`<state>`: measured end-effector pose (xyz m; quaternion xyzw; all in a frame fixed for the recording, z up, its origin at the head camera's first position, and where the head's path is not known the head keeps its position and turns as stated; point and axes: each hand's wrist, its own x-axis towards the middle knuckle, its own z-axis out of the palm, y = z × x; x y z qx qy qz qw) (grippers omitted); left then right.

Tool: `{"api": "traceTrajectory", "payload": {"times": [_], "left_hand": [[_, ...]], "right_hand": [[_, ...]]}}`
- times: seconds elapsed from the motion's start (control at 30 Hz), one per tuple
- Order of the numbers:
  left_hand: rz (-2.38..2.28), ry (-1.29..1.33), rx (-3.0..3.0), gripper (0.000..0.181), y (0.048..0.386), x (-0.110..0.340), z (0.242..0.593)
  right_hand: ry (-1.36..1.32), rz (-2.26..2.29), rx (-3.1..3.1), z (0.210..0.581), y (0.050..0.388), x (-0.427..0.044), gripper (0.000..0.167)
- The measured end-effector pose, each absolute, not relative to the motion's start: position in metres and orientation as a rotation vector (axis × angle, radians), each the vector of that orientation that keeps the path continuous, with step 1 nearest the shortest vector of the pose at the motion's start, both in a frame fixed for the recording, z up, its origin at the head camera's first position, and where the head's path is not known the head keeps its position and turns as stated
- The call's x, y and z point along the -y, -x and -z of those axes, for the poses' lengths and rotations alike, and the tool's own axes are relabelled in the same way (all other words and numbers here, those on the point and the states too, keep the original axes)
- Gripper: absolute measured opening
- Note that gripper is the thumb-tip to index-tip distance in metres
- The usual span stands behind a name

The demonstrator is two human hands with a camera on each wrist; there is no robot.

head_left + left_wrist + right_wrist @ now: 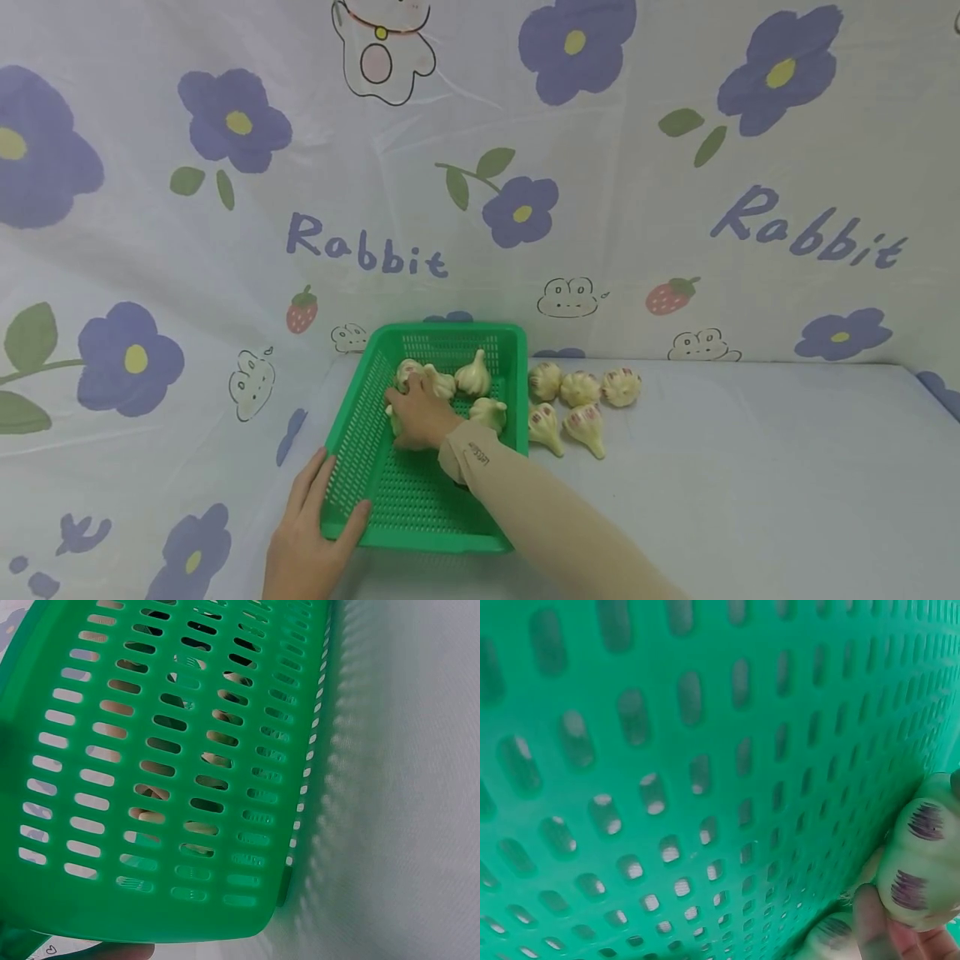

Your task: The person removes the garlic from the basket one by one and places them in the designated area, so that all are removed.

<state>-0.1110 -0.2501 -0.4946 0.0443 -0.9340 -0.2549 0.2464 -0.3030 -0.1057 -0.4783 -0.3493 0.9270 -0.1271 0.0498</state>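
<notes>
Cream-coloured and streaked with purple, a garlic bulb (pixel 919 862) is held in the right hand (pixel 422 414), fingers bent against its body, in the far left part of the green basket (pixel 420 542). Another bulb (pixel 831 943) shows just beside those fingertips, so the best handling is probably a light grip round the rounded belly, with the knuckles raised enough not to nudge it. Any letting go would likely be gentlest with the bulb already resting on something, since a round thing may roll. At the near left corner, the left hand (pixel 311 517) rests with its fingers extended along the left side and its thumb at the near rim, clasping nothing; even, modest pressure there should keep the basket from sliding or tipping. Farther right inside, an upright bulb (pixel 474 377) and a tilted bulb (pixel 489 412) sit near the right wall, where the beige sleeve (pixel 555 508) passes close and should ride high. Beyond, on the white tabletop (pixel 735 467), three bulbs in a far row (pixel 581 389) and two nearer bulbs (pixel 587 427) lie just outside the basket.
</notes>
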Motion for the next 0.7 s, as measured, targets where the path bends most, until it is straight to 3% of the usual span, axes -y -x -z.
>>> {"api": "traceTrajectory", "payload": {"times": [0.23, 0.7], "left_hand": [[0.694, -0.11, 2.55, 0.071, 0.111, 0.252, 0.493], [0.714, -0.111, 2.584, 0.071, 0.109, 0.256, 0.492]], "right_hand": [[1.013, 0.386, -2.829, 0.476, 0.304, 0.107, 0.077], [1.041, 0.424, -2.867, 0.462, 0.294, 0.106, 0.065]]}}
